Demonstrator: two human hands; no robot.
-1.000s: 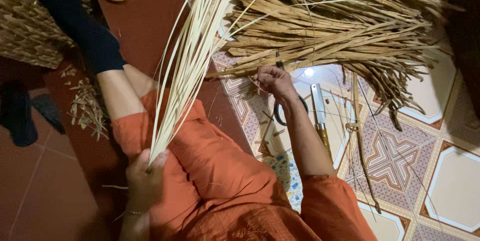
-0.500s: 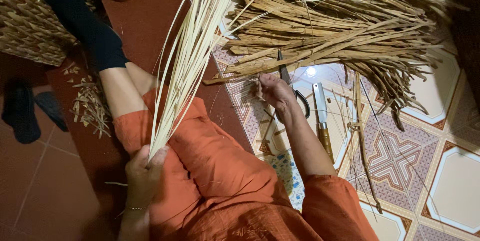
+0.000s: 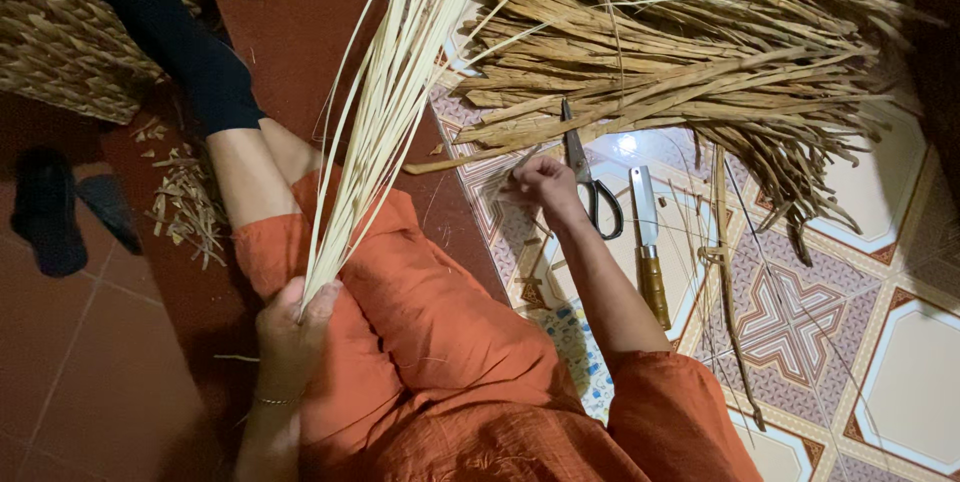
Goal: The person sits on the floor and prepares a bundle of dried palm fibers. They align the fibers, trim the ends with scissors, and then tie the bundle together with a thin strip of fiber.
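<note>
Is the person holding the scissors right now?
No, the scissors lie on the tiled floor beside the right hand, which pinches a straw strand.

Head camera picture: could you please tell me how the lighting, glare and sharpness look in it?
Head view: a lamp's glare spot shines on the glossy patterned floor tiles beside the scissors; the left side is dim, with the red floor and dark sock in shadow; the pale reed bundle in the left hand and the right hand look sharp, with little motion blur.
</note>
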